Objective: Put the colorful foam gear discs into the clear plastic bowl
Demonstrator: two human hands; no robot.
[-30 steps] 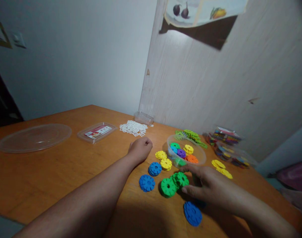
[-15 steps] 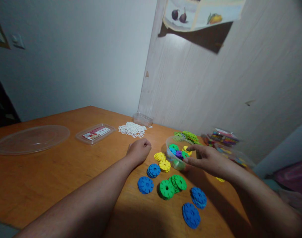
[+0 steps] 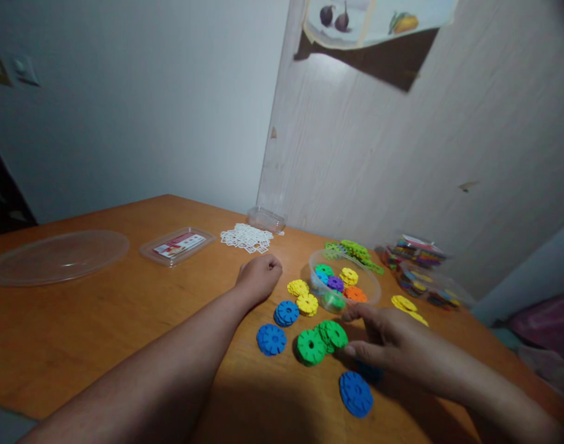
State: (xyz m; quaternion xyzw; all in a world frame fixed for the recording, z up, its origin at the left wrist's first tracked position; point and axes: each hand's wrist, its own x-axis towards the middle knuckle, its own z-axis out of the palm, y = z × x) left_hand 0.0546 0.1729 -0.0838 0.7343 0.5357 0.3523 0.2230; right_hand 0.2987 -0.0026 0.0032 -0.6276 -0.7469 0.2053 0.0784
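Observation:
My left hand (image 3: pixel 259 279) rests on the table as a loose fist, and nothing shows in it. My right hand (image 3: pixel 383 336) hovers with thumb and fingers apart, beside the stacked green notched discs (image 3: pixel 333 335) and partly over a blue stack (image 3: pixel 370 370). Behind it stands a clear round tub (image 3: pixel 376 288) holding green, blue, purple, yellow and orange discs. Another green stack (image 3: pixel 310 347) lies left of the first. Two yellow stacks (image 3: pixel 306 304) sit between my left hand and the tub. Nearer me are blue discs (image 3: pixel 271 340) and another blue stack (image 3: pixel 355 393).
White square pieces (image 3: pixel 247 237) lie heaped before a clear box (image 3: pixel 265 219). To the left are a rectangular lid (image 3: pixel 177 246) and a large oval lid (image 3: pixel 60 258). Lime-green pieces (image 3: pixel 353 250), yellow discs (image 3: pixel 404 303) and a clear container (image 3: pixel 432 287) lie on the right.
My right hand has moved from the tub's rim down toward me, to the green discs, now covering part of a blue stack. The tub's orange discs now show. My left hand has stayed put.

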